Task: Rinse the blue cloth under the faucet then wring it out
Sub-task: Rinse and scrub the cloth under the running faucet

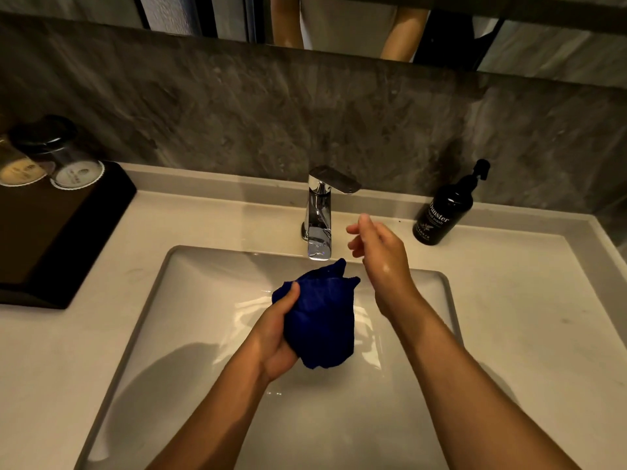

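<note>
A bunched, wet-looking blue cloth hangs over the white sink basin, just below and in front of the chrome faucet. My left hand grips the cloth from its left side, thumb on top. My right hand is raised to the right of the faucet spout, fingers loosely apart and holding nothing, close to the lever on top of the faucet. I cannot make out a water stream from the spout.
A black pump bottle of hand wash stands on the counter right of the faucet. At the far left a dark tray carries two capped glasses. A grey stone backsplash and a mirror rise behind.
</note>
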